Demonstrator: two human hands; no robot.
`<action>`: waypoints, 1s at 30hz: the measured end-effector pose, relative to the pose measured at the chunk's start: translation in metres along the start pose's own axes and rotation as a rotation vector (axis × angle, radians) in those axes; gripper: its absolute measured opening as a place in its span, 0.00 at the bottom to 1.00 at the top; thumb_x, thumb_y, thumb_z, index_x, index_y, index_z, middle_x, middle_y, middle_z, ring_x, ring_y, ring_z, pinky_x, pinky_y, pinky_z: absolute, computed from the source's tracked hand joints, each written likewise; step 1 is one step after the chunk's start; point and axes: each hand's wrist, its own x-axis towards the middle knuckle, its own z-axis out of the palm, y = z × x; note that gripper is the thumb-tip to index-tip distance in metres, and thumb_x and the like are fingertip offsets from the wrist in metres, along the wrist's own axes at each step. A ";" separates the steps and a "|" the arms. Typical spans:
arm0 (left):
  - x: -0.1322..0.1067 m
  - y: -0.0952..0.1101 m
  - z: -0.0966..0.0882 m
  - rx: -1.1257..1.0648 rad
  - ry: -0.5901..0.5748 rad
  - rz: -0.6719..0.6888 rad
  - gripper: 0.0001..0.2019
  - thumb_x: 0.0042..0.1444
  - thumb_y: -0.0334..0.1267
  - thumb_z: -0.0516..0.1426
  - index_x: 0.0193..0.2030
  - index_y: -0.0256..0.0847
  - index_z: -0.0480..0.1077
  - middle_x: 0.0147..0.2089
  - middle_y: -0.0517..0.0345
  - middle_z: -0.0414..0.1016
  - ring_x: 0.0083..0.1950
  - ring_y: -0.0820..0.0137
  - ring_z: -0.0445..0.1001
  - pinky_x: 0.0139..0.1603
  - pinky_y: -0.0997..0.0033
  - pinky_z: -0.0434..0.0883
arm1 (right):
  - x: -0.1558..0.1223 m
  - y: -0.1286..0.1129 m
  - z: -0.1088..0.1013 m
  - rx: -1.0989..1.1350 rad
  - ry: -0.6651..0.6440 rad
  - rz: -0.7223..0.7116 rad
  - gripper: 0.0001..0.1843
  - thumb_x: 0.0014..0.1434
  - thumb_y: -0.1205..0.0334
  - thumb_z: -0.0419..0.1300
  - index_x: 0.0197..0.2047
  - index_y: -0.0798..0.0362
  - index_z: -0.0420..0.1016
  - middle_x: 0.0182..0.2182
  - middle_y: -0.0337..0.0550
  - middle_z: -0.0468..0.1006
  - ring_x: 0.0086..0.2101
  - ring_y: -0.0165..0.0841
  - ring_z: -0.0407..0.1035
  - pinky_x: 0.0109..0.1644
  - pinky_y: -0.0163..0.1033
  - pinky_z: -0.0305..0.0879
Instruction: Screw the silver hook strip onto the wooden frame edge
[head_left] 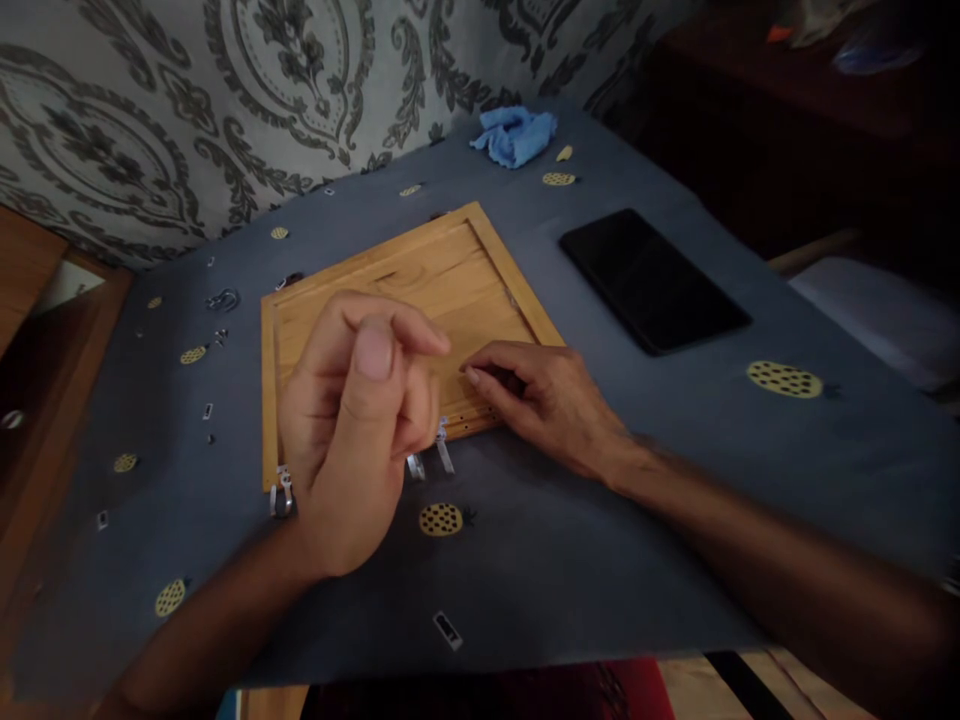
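Observation:
A framed wooden panel (pixel 420 290) lies flat on the cloth-covered table. Metal clasp-like fittings (pixel 282 492) sit at its near left corner, and another metal fitting (pixel 444 447) is by the middle of its near edge, where small dark holes show. Raised in front of the panel, my left hand (pixel 360 430) has curled fingers, the thumb laid against the index finger; what it may hold is hidden. My right hand (pixel 547 400) rests over the panel's near right corner with thumb and index fingertips pinched together. Anything between those fingertips is too small to make out.
Right of the panel lies a black phone (pixel 652 280). A crumpled blue cloth (pixel 516 136) is at the back. Loose metal pieces (pixel 223 300) and small screws (pixel 220 338) are scattered to the left. A patterned curtain (pixel 300 80) hangs behind; wooden furniture (pixel 75 400) borders the left.

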 end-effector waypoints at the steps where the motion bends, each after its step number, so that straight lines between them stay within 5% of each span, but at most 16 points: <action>1: -0.002 0.001 0.000 -0.001 -0.025 0.012 0.11 0.67 0.40 0.52 0.36 0.41 0.72 0.18 0.69 0.51 0.16 0.79 0.48 0.16 0.74 0.51 | 0.000 0.000 0.000 -0.002 0.003 -0.005 0.10 0.63 0.64 0.52 0.34 0.55 0.73 0.24 0.39 0.72 0.25 0.28 0.64 0.30 0.35 0.55; 8: -0.007 0.002 -0.005 -0.002 -0.192 -0.017 0.10 0.68 0.40 0.49 0.41 0.41 0.71 0.18 0.69 0.52 0.16 0.78 0.51 0.19 0.75 0.54 | 0.000 0.001 0.001 -0.025 0.013 -0.014 0.12 0.62 0.64 0.53 0.27 0.53 0.68 0.20 0.35 0.65 0.20 0.26 0.54 0.28 0.35 0.50; 18: -0.001 0.010 -0.010 -0.039 -0.123 -0.113 0.08 0.66 0.34 0.51 0.39 0.40 0.70 0.17 0.71 0.49 0.17 0.81 0.46 0.20 0.78 0.53 | 0.000 0.000 -0.001 -0.023 -0.030 0.032 0.11 0.63 0.64 0.52 0.36 0.55 0.75 0.27 0.41 0.75 0.27 0.30 0.66 0.32 0.36 0.56; 30: -0.003 0.010 -0.008 -0.042 -0.108 -0.101 0.08 0.67 0.34 0.51 0.39 0.40 0.70 0.17 0.71 0.49 0.16 0.81 0.46 0.19 0.78 0.53 | 0.000 0.000 -0.001 -0.004 -0.032 0.023 0.10 0.63 0.64 0.53 0.35 0.55 0.75 0.28 0.42 0.76 0.29 0.31 0.68 0.33 0.37 0.58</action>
